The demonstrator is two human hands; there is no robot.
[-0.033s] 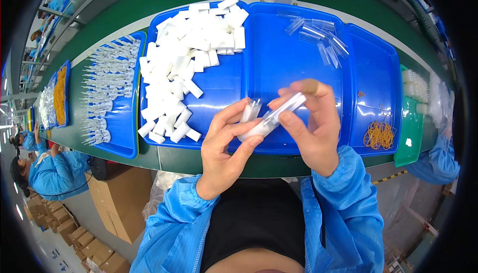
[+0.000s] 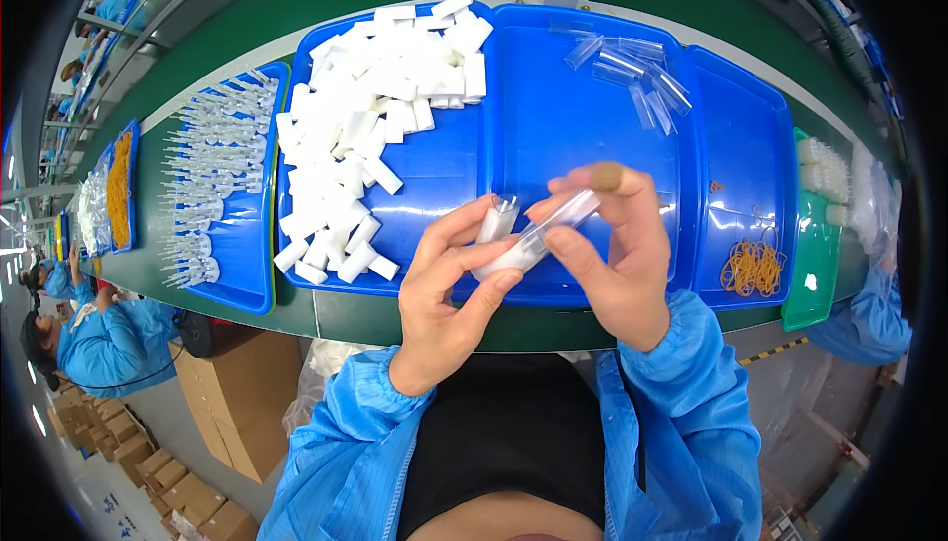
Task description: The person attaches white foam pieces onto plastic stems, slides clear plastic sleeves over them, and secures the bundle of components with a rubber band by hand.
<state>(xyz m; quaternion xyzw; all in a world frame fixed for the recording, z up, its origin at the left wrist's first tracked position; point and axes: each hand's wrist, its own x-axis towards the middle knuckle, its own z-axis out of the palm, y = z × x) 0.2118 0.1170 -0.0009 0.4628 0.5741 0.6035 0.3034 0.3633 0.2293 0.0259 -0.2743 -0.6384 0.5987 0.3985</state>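
My left hand (image 2: 442,296) is closed around a white foam-like block (image 2: 504,258), pinched between thumb and finger. The same hand's fingers keep hold of a second white block inside a clear sleeve (image 2: 498,217). With thumb and fingers closed, my right hand (image 2: 624,270) grips a clear plastic tube (image 2: 571,211), tilted up to the right. The tube's lower end meets the white block in my left hand and appears to go around part of it. My right fingertips are slightly smeared by motion.
White blocks (image 2: 355,136) lie heaped in a blue tray. Several clear tubes (image 2: 632,67) are at the back of the adjoining tray (image 2: 583,146). Yellow rubber bands (image 2: 752,267) lie farther right, beside a green tray (image 2: 812,279). Clear pronged parts (image 2: 212,166) fill the left tray. A co-worker (image 2: 109,339) sits at far left.
My right hand has shifted slightly left and toward the white block, with the clear tube in it. My left hand stays in place.
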